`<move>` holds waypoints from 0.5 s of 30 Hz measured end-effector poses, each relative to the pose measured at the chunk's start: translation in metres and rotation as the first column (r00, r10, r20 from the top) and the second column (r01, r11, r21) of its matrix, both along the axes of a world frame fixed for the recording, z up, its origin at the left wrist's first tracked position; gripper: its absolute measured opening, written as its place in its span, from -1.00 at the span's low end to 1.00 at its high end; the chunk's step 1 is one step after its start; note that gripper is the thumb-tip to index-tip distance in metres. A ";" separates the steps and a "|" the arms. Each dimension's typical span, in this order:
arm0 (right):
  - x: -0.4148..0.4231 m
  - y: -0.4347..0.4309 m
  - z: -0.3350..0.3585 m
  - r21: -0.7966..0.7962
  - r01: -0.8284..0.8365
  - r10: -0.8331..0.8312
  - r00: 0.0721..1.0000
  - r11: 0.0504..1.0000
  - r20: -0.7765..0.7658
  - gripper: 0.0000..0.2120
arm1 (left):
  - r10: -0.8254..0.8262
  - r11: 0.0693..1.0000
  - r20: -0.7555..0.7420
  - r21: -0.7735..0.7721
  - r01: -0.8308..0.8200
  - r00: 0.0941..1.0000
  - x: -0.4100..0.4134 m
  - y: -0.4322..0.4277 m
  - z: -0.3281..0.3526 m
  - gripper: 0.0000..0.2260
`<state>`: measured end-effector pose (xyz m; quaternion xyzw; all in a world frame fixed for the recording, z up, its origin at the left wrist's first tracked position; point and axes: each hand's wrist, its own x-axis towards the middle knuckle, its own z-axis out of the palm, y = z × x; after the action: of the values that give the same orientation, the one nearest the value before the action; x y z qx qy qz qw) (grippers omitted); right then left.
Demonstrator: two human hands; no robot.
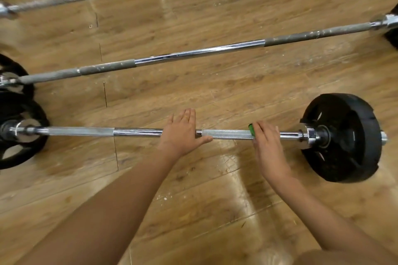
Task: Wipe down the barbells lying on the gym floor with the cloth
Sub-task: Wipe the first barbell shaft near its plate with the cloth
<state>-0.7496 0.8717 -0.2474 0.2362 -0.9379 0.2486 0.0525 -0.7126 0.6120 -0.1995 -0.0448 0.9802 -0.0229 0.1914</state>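
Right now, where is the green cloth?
Head view, right of centre: the green cloth sits on the nearest barbell, gripped by the right hand, left of the black weight plate.
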 end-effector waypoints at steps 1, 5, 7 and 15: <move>0.001 -0.001 -0.002 0.005 0.017 -0.017 1.000 1.000 -0.002 -0.48 | -0.076 0.997 0.024 -0.023 0.077 0.997 -0.006 -0.005 0.007 -0.07; 0.003 -0.003 -0.005 0.045 0.017 -0.016 1.000 0.999 -0.020 -0.49 | -0.360 0.930 0.114 -0.037 0.367 0.926 -0.009 -0.041 0.039 -0.23; 0.004 -0.006 -0.008 0.054 0.013 -0.011 0.999 0.998 -0.038 -0.52 | -0.298 0.952 0.129 -0.037 0.305 0.946 0.008 -0.077 0.041 -0.27; -0.006 -0.003 -0.006 0.079 -0.006 0.009 0.999 0.997 -0.040 -0.56 | 0.166 0.986 -0.020 0.015 -0.166 0.986 0.075 -0.168 -0.001 -0.25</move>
<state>-0.7558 0.8687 -0.2539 0.2466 -0.9448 0.2068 0.0610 -0.6374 0.4437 -0.2004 -0.1252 0.9752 0.0000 0.1827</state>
